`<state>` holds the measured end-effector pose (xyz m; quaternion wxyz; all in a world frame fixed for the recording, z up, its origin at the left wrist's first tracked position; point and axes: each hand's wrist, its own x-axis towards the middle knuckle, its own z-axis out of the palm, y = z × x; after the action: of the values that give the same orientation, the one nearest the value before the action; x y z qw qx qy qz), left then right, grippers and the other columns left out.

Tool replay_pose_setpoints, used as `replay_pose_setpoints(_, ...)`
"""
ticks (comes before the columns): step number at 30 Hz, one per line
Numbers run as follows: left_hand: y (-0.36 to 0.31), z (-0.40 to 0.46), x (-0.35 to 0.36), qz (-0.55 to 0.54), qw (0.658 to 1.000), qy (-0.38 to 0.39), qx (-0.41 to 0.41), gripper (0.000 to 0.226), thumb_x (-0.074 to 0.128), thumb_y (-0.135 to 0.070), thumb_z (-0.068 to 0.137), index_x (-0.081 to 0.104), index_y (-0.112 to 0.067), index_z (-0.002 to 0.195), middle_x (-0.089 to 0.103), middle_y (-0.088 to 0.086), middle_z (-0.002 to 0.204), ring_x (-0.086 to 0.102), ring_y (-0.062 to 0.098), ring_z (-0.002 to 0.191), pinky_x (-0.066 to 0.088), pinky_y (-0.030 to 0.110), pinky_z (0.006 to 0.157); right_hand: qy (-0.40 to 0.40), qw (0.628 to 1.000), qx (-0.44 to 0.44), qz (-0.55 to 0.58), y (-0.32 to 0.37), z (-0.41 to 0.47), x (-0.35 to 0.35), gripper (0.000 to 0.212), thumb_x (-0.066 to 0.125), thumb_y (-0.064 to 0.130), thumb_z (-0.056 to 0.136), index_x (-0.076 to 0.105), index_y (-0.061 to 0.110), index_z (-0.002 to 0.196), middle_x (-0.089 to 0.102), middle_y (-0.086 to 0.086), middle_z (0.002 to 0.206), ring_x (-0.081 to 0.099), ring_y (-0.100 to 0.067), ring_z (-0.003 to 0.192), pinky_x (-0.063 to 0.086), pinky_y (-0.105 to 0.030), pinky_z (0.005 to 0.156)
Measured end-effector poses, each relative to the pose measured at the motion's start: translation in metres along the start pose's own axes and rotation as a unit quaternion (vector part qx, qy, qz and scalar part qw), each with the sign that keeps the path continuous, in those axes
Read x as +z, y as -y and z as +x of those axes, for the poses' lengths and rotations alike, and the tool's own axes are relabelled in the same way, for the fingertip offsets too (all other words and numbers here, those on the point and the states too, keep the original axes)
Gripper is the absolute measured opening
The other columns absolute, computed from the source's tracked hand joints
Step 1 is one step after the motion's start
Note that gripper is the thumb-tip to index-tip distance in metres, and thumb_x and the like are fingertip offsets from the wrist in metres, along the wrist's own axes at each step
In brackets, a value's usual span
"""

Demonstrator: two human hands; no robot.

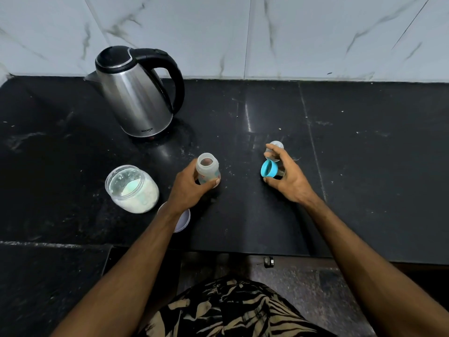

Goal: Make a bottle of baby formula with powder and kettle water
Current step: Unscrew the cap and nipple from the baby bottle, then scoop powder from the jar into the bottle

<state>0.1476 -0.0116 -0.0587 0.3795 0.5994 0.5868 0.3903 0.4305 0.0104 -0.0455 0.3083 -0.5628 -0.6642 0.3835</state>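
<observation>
A clear baby bottle (207, 167) stands upright and uncapped on the black counter (364, 166); my left hand (189, 187) grips its lower body. My right hand (289, 176) holds the blue screw ring with its teat (268, 168), tilted on its side just above the counter. A clear dome cap (275, 145) sits right behind my right fingers. An open jar of white formula powder (132, 189) with a pale scoop inside stands left of the bottle. The steel kettle (136, 93) with a black handle and lid stands at the back left.
The jar's pale lid (183, 221) lies on the counter under my left forearm. A marble-tiled wall (267, 32) rises behind the counter. The counter's front edge runs near my body, with the floor below.
</observation>
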Motion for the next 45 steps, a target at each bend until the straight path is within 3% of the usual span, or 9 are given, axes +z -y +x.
replay_pose_setpoints(5,0.002,0.000,0.001,-0.002,1.000,-0.001,-0.009,0.057,0.085,-0.020,0.076,0.058,-0.023,0.126,0.069,-0.009,0.116,0.066,0.005,0.106,0.051,0.027,0.096,-0.001,1.000,-0.009,-0.004,0.001,-0.002,0.000,0.091,0.077,-0.001,0.075,0.037,0.049,0.140,0.054,0.019,0.131,0.047,-0.010,0.129,0.043,-0.048,0.109)
replay_pose_setpoints(12,-0.001,0.000,0.002,0.001,1.000,-0.005,-0.019,0.056,0.085,-0.020,0.076,0.058,-0.026,0.124,0.069,-0.011,0.114,0.066,0.004,0.105,0.052,0.028,0.096,-0.037,0.998,-0.039,0.027,0.015,-0.006,0.001,0.076,0.079,0.012,0.079,0.043,0.041,0.139,0.052,0.026,0.126,0.045,-0.005,0.127,0.048,-0.048,0.102)
replay_pose_setpoints(18,-0.004,0.001,0.000,-0.006,0.999,0.000,-0.040,0.059,0.083,-0.038,0.065,0.059,-0.030,0.119,0.070,-0.012,0.112,0.067,0.007,0.103,0.054,0.034,0.095,-0.085,0.992,-0.086,0.027,0.039,-0.006,0.014,0.049,0.074,0.014,0.084,0.055,0.020,0.129,0.063,0.005,0.117,0.054,0.006,0.113,0.041,-0.021,0.104)
replay_pose_setpoints(23,-0.006,0.000,0.001,-0.009,0.999,0.004,-0.045,0.066,0.087,-0.039,0.064,0.057,-0.031,0.122,0.068,-0.013,0.115,0.065,0.008,0.106,0.052,0.035,0.097,-0.077,0.993,-0.086,0.004,0.033,-0.005,0.023,0.047,0.073,0.021,0.084,0.054,0.030,0.126,0.061,0.014,0.119,0.056,-0.004,0.118,0.041,-0.044,0.109)
replay_pose_setpoints(26,-0.006,-0.003,0.003,-0.011,0.999,0.003,-0.046,0.070,0.090,-0.034,0.067,0.054,-0.030,0.127,0.066,-0.012,0.119,0.063,0.009,0.110,0.051,0.036,0.099,-0.082,0.991,-0.107,-0.025,0.030,-0.009,0.028,0.045,0.070,0.024,0.083,0.055,0.027,0.125,0.056,0.025,0.120,0.054,-0.004,0.119,0.041,-0.052,0.106)
replay_pose_setpoints(30,-0.008,-0.006,0.003,-0.014,0.999,-0.002,-0.052,0.073,0.089,-0.037,0.064,0.052,-0.033,0.126,0.065,-0.015,0.119,0.063,0.008,0.111,0.051,0.037,0.100,-0.074,0.989,-0.120,-0.043,0.029,-0.011,0.030,0.043,0.069,0.025,0.083,0.057,0.022,0.124,0.058,0.018,0.123,0.053,-0.006,0.120,0.038,-0.051,0.108)
replay_pose_setpoints(34,-0.013,-0.010,0.002,-0.025,0.998,-0.003,-0.049,0.076,0.086,-0.044,0.062,0.051,-0.032,0.128,0.064,-0.016,0.122,0.061,0.007,0.115,0.049,0.040,0.102,-0.071,0.989,-0.122,-0.047,0.032,-0.013,0.031,0.042,0.070,0.023,0.084,0.057,0.022,0.125,0.058,0.016,0.125,0.048,0.000,0.118,0.034,-0.040,0.110)
replay_pose_setpoints(39,-0.014,-0.023,-0.003,-0.030,0.998,-0.028,-0.056,0.094,0.086,-0.044,0.065,0.040,-0.022,0.144,0.056,-0.011,0.140,0.049,0.005,0.131,0.040,0.041,0.111,-0.072,0.983,-0.163,-0.049,0.040,-0.013,0.037,0.039,0.070,0.022,0.084,0.060,0.016,0.121,0.061,0.010,0.120,0.054,-0.006,0.115,0.038,-0.038,0.106)
replay_pose_setpoints(45,-0.016,-0.051,-0.022,-0.026,0.994,-0.068,-0.083,0.088,0.083,-0.020,0.078,0.033,-0.020,0.150,0.044,-0.001,0.151,0.040,0.003,0.136,0.035,0.028,0.111,-0.078,0.967,-0.236,-0.050,0.056,-0.016,0.048,0.027,0.069,0.024,0.085,0.064,0.014,0.110,0.063,0.008,0.105,0.059,-0.011,0.099,0.048,-0.044,0.090)
